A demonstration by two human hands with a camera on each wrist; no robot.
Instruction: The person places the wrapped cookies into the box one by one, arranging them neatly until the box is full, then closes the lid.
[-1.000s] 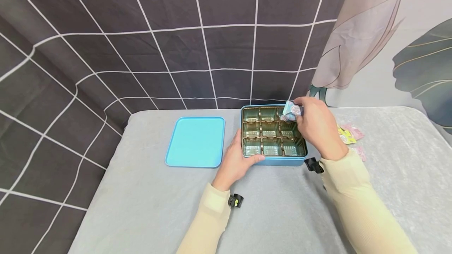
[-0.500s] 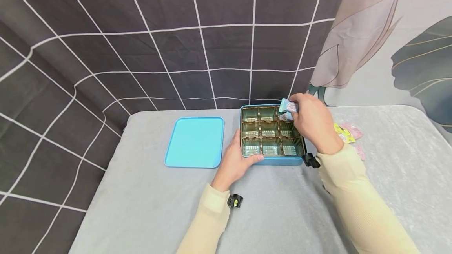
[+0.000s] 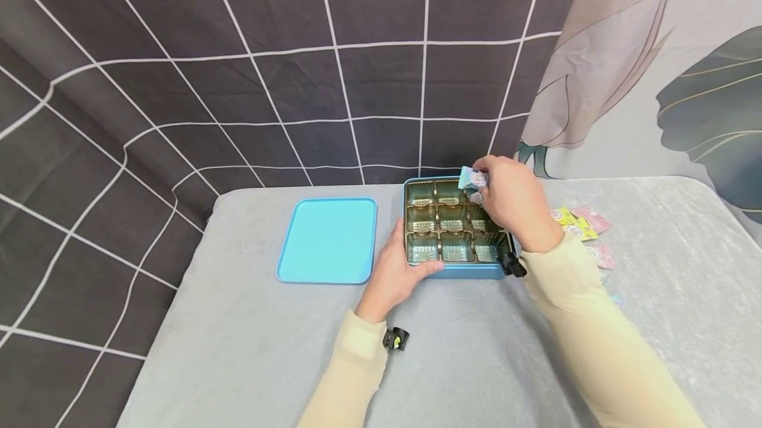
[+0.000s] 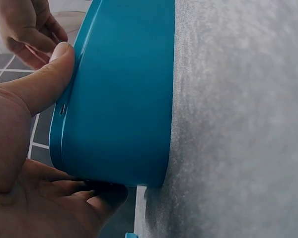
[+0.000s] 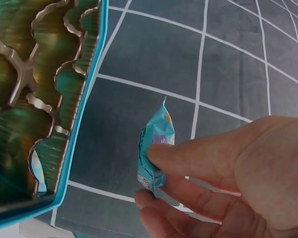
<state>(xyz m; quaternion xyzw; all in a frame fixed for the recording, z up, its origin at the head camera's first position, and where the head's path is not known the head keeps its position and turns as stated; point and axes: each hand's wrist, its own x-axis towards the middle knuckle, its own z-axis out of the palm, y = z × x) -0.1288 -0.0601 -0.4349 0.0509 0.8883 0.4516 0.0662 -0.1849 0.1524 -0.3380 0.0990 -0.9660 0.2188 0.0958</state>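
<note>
A blue box (image 3: 464,272) holds a gold-brown tray (image 3: 456,229) with several compartments. My left hand (image 3: 395,276) grips its near left corner, thumb on the front rim and fingers along the left side; the left wrist view shows this hand (image 4: 10,141) against the box wall (image 4: 119,99). Over the tray's far right part, my right hand (image 3: 514,200) pinches a light blue packet (image 3: 467,178). The right wrist view shows the packet (image 5: 156,148) between thumb and fingers of that hand (image 5: 228,183). Another blue packet (image 5: 38,172) lies in a corner compartment.
A flat light blue lid (image 3: 327,240) lies left of the box on the grey cloth (image 3: 238,348). Yellow packets (image 3: 580,229) and pink packets (image 3: 597,221) lie to the right, partly behind the right forearm. A dark checked cloth (image 3: 381,77) hangs behind.
My right hand has moved left over the tray with the pinched blue packet. More of the packets on the right have come into view. My left hand has kept its grip on the box.
</note>
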